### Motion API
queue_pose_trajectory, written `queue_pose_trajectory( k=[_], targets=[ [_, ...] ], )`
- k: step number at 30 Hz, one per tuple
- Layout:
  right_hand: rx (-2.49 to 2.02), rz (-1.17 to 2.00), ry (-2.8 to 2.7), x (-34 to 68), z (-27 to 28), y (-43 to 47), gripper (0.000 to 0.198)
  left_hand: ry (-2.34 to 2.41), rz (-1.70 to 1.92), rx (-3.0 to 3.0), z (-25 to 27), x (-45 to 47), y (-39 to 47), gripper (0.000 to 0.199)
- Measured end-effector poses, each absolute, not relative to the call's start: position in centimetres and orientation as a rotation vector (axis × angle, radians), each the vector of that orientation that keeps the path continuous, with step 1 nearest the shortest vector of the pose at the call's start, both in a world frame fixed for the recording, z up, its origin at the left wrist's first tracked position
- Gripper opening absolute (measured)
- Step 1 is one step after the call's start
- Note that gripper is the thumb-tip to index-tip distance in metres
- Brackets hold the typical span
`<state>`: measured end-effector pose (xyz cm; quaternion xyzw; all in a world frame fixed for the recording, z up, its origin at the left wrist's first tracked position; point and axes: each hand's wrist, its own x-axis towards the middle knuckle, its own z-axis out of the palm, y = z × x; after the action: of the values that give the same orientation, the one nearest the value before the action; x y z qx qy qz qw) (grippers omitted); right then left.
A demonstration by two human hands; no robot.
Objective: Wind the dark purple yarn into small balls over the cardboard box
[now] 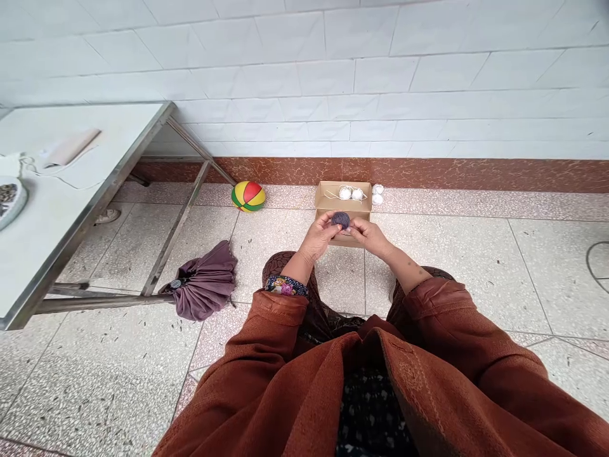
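A small ball of dark purple-grey yarn [340,219] is held up in front of me, over the near part of a cardboard box [322,202]. My left hand [318,240] grips the ball from the left, thumb below and fingers behind. From the right, my right hand [373,237] pinches at the ball's lower right edge; whether it has the ball itself or a loose strand is too small to tell. Inside the far part of the box lie white yarn balls [356,194] with loose strands. More white yarn balls [377,199] rest on the floor against its right side.
A multicoloured ball [248,196] sits on the floor by the wall. Left of me stands a metal-framed table [128,130] bearing a bowl [19,206] and a beige item [73,147]. A purple umbrella [207,282] leans near its leg. Far right, a thin dark loop [590,260] shows.
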<state>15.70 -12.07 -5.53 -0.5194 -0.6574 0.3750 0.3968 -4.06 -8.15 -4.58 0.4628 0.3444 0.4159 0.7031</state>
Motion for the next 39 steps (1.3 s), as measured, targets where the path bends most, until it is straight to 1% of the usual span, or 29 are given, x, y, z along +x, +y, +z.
queue_pose_trajectory(
  k=[3, 5, 7, 10, 12, 15, 18, 23, 27, 30, 32, 34, 37, 39],
  targets=[
    [-1.163, 1.061, -1.707, 15.8, -4.8, -12.6, 0.035, 0.948, 0.941, 1.197, -5.1, -4.0, -7.8, 0.046],
    [-1.118, 1.071, -1.659, 16.2, -4.3, -12.6, 0.035, 1.001, 0.904, 1.335, -5.3, -3.9, -7.8, 0.048],
    [-1.133, 1.027, -1.584, 16.6, -4.1, -12.3, 0.036, 0.952, 0.830, 1.407, -5.3, -3.7, -8.0, 0.056],
    [-1.200, 0.951, -1.495, 17.1, -4.2, -11.7, 0.039, 0.757, 0.730, 1.349, -4.9, -3.5, -8.5, 0.075],
    [-1.251, 0.936, -1.466, 17.1, -4.6, -11.3, 0.042, 0.642, 0.726, 1.262, -4.6, -3.5, -8.7, 0.080],
    [-1.336, 0.939, -1.453, 16.7, -5.3, -11.1, 0.044, 0.566, 0.775, 1.135, -4.1, -3.7, -8.8, 0.070],
    [-1.401, 0.965, -1.489, 16.2, -6.0, -11.3, 0.039, 0.578, 0.838, 1.018, -3.9, -3.9, -8.7, 0.060],
    [-1.437, 1.069, -1.593, 15.6, -6.5, -11.9, 0.025, 0.706, 0.971, 0.911, -4.3, -4.0, -8.1, 0.057],
    [-1.303, 1.099, -1.750, 15.6, -5.7, -12.4, 0.026, 0.872, 1.031, 0.988, -5.0, -4.0, -7.4, 0.048],
    [-1.153, 1.085, -1.757, 16.0, -4.6, -12.7, 0.030, 1.029, 0.990, 1.162, -5.4, -3.9, -7.2, 0.042],
    [-1.119, 1.049, -1.683, 16.5, -4.0, -12.6, 0.031, 1.066, 0.922, 1.297, -5.5, -3.8, -7.4, 0.043],
    [-1.132, 0.990, -1.582, 16.9, -3.7, -12.2, 0.032, 1.007, 0.824, 1.380, -5.4, -3.7, -7.7, 0.046],
    [-1.207, 0.906, -1.456, 17.4, -4.0, -11.5, 0.032, 0.793, 0.716, 1.338, -4.9, -3.5, -8.4, 0.060],
    [-1.278, 0.909, -1.410, 17.2, -4.6, -11.1, 0.030, 0.671, 0.728, 1.255, -4.5, -3.5, -8.6, 0.069]
  ],
)
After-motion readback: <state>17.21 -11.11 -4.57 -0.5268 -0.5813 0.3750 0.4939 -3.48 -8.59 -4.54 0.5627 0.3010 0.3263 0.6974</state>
